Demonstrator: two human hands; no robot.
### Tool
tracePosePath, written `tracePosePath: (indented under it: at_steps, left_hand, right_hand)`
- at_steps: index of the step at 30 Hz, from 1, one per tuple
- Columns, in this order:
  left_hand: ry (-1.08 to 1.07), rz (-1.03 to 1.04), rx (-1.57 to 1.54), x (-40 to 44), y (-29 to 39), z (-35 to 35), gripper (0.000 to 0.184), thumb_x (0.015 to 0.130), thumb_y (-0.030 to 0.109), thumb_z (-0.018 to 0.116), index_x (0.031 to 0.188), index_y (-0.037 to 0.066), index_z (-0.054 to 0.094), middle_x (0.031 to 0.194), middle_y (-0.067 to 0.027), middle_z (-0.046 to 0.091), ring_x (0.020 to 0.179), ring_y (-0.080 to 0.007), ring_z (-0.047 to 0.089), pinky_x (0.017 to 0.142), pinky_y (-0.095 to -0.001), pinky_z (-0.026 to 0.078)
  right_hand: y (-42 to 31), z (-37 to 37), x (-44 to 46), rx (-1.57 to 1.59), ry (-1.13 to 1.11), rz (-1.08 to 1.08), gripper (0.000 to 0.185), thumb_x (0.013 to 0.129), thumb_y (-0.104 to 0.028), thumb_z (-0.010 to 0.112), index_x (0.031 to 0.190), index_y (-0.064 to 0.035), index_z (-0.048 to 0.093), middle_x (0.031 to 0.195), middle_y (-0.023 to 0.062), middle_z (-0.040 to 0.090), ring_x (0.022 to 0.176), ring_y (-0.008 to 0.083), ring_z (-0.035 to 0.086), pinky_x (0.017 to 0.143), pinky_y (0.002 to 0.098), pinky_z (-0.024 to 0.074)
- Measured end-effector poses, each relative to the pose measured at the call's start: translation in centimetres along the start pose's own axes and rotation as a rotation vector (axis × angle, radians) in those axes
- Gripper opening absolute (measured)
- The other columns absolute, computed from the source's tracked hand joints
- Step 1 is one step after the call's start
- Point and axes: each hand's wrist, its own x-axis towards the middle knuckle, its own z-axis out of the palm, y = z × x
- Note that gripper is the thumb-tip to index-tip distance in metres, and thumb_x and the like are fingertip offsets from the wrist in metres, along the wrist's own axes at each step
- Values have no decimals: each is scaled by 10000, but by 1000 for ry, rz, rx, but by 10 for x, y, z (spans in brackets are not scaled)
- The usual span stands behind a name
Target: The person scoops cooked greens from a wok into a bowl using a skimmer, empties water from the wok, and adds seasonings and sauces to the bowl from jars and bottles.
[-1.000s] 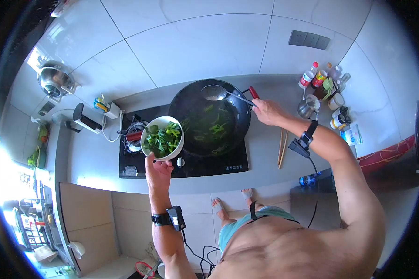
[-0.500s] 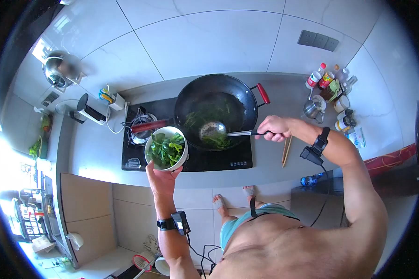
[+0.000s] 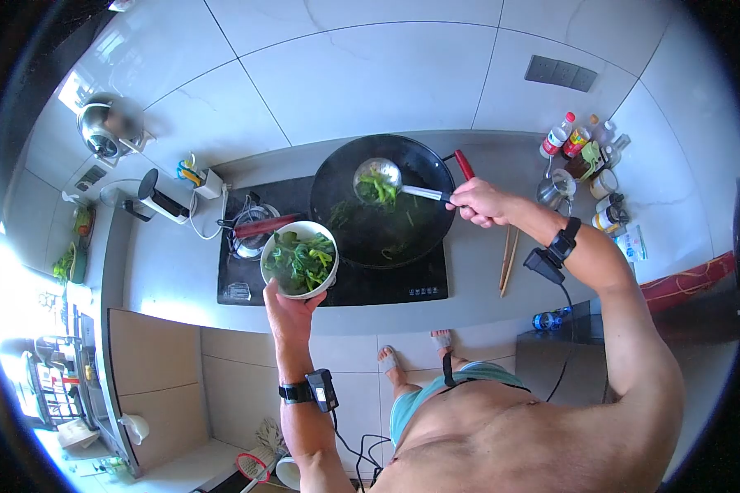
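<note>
My left hand [image 3: 290,314] grips the near side of a white bowl [image 3: 334,283] full of cooked leafy greens [image 3: 300,260], held over the left front of the wok. In my right hand [image 3: 478,203] is the handle of a slotted ladle [image 3: 423,192]. Some greens [image 3: 377,187] lie in the ladle's round head, which is over the back part of the black wok [image 3: 427,238]. More greens sit in dark liquid in the wok, beneath light steam. The wok rests on a black cooktop [image 3: 370,294], its red right handle [image 3: 464,164] just behind my right hand.
Two wooden chopsticks [image 3: 509,261] lie on the counter right of the wok. Bottles [image 3: 557,136], jars [image 3: 607,183] and a metal pitcher [image 3: 557,190] stand at the back right. A black-and-white appliance [image 3: 163,197] with a cable stands left of the cooktop.
The ladle has gone down into the wok and come back up with greens in its head, now toward the wok's back. The bowl has shifted slightly right, still in my left hand.
</note>
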Motion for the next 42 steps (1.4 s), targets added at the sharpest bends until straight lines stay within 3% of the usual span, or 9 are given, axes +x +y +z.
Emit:
tracePosePath:
  at_steps: [1, 4, 5, 8, 11, 14, 15, 23, 42]
  left_hand:
    - [0, 1, -11, 0, -1, -1, 644, 979, 454, 394, 1478, 48, 351, 1402, -177, 533, 1207, -325, 605, 806, -426, 632]
    - [14, 14, -30, -3, 0, 0, 645, 978, 452, 401, 1479, 49, 346, 1400, -179, 533, 1189, -326, 616, 790, -424, 638]
    - [22, 21, -34, -5, 1, 0, 646, 978, 452, 404, 1479, 49, 345, 1399, -179, 533, 1183, -326, 620, 786, -423, 640]
    - [49, 23, -24, -9, 2, -10, 649, 975, 452, 412, 1480, 52, 341, 1400, -179, 532, 1186, -325, 619, 788, -423, 641]
    - [52, 53, -30, -18, 3, -13, 653, 973, 456, 418, 1484, 58, 337, 1401, -177, 533, 1200, -323, 610, 805, -428, 635]
    - [120, 44, -63, -20, 4, -24, 662, 961, 449, 453, 1499, 90, 311, 1419, -194, 502, 1214, -367, 592, 785, -473, 633]
    - [111, 46, -60, -21, 4, -26, 662, 961, 452, 452, 1499, 92, 312, 1421, -189, 502, 1220, -362, 589, 792, -475, 629]
    - [69, 77, 24, -27, 9, -29, 657, 986, 487, 419, 1485, 65, 350, 1403, -171, 538, 1212, -316, 605, 846, -438, 617]
    - [-90, 3, -8, 24, -14, -1, 671, 981, 476, 480, 1483, 50, 351, 1418, -177, 519, 1252, -323, 570, 901, -477, 580]
  right_hand:
    - [1, -4, 12, -199, 43, -66, 281, 957, -240, 523, 998, 17, 628, 636, 66, 575, 435, 177, 520, 399, 373, 420]
    - [31, 4, 70, -855, 452, -460, 333, 937, -250, 503, 986, 56, 623, 806, 226, 684, 695, 398, 675, 661, 508, 543]
    - [34, 10, 78, -829, 456, -329, 379, 930, -273, 480, 991, 74, 619, 978, 322, 664, 952, 498, 643, 880, 542, 503]
    - [37, 40, 75, -871, 459, -373, 351, 940, -266, 503, 940, 62, 627, 1016, 314, 655, 965, 485, 638, 880, 546, 497]
    - [64, 49, 88, -904, 367, -576, 301, 952, -239, 518, 916, 43, 614, 833, 240, 671, 722, 404, 673, 658, 516, 535]
    - [33, 69, 47, -334, 1, -73, 255, 967, -223, 527, 902, 11, 605, 645, 111, 584, 458, 223, 565, 397, 409, 429]
    - [30, 73, 37, -103, -39, -21, 199, 972, -204, 538, 926, -22, 604, 567, -8, 446, 370, 74, 372, 310, 288, 249]
    - [30, 26, 31, 288, -440, 405, 238, 1036, -269, 466, 1103, -66, 570, 586, -93, 382, 403, 23, 282, 356, 217, 213]
    - [-34, -14, -62, 302, -175, 69, 252, 1024, -214, 486, 1081, -3, 613, 605, -64, 419, 384, 11, 315, 325, 205, 247]
